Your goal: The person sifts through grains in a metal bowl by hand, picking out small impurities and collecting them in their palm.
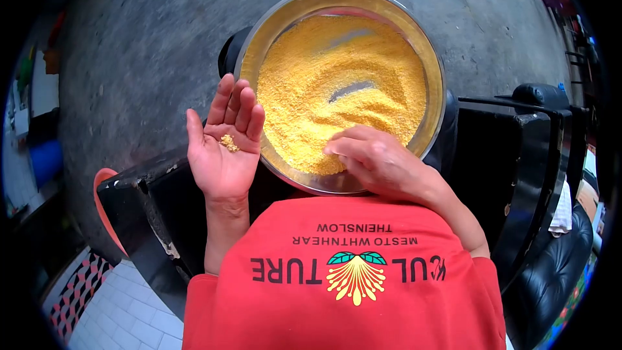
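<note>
A wide round metal basin [264, 29] rests on my lap, holding a spread layer of coarse yellow grain [304, 84]. Bare patches of the basin's bottom show through the grain. Palm up beside the basin's left rim, my left hand [227, 139] is open, with a small clump of yellow bits [229, 143] lying loose on the palm. My right hand [372, 155] is over the near side of the basin, its fingers curled down at the grain. Whether anything is pinched between those fingertips is hidden.
Black glossy chair arms [152, 220] flank me on the left and right. Grey concrete floor [155, 45] stretches ahead. White tiles [126, 301] lie at the lower left, near a pink curved rim [103, 207]. A black cushioned seat [551, 272] stands at the right.
</note>
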